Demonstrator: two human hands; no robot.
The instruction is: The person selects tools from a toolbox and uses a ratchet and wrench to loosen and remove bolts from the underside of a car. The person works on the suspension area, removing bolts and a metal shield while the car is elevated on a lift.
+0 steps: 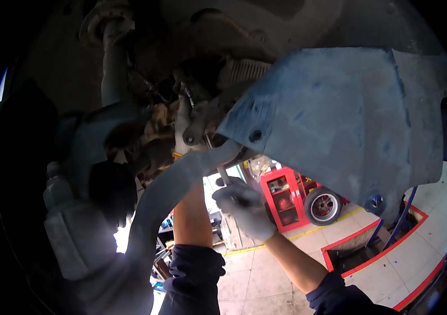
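Under a vehicle, my right hand (244, 206), in a grey glove with darker fingers, is closed around a short metal rod (224, 175) that points upward. The rod's upper end passes behind a thick, curved grey bar (181, 170), so its kind is unclear. My left forearm rises behind that same bar. Above it, my left hand (183, 137) shows only as a pale glove among dark parts, its fingers too dim to read. Close beside that glove is a dark arm with a round hole (190, 138). A large blue-grey metal plate (334, 121) hangs to the right.
A grey strut (113, 63) and a pale plastic reservoir (65, 226) are on the left. Below stand a red cabinet (285, 199) and a wheel (322, 206). A red-edged floor pit (376, 241) with blue posts lies lower right on the tiled floor (255, 278).
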